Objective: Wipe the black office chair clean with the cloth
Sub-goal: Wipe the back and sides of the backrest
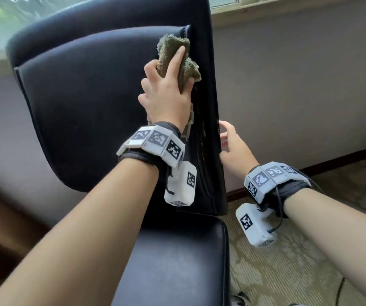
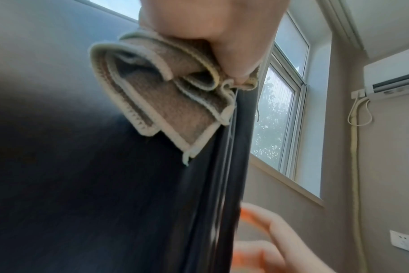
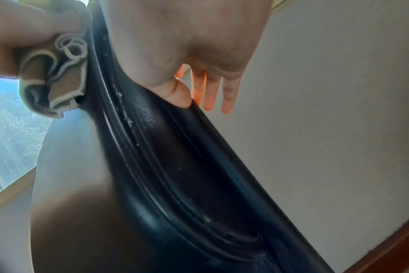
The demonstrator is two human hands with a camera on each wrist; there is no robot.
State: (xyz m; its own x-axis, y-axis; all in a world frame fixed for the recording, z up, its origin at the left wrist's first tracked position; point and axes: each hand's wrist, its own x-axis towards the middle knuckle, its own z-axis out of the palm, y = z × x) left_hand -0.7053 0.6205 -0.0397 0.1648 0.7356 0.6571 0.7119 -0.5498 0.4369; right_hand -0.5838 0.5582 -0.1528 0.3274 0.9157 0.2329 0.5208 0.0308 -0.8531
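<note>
While L hand [image 1: 166,96] grips bunched olive-brown terry cloth [image 1: 173,56] against black leather office chair [image 1: 93,96] backrest edge, R hand [image 1: 232,146], fingers straight, touches that edge lower down.

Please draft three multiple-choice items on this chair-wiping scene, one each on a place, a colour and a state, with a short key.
1. Where does the cloth press on the chair?
A. On the seat cushion
B. At the backrest's right edge, near its top
C. On the floor

2. What colour is the cloth?
A. Bright red
B. Olive-brown with pale edging
C. Plain white

3. What is the right hand doing?
A. Bunching a second cloth
B. Hanging clear of the chair
C. Resting with fairly straight fingers at the backrest's right side edge

Key:
1 B: the head view shows the left hand, its grip round the cloth, at the upper right seam.
2 B: the left wrist view shows brownish pile with pale hems.
3 C: the right wrist view shows the thumb on the black edge, the fingers extended behind it.
</note>
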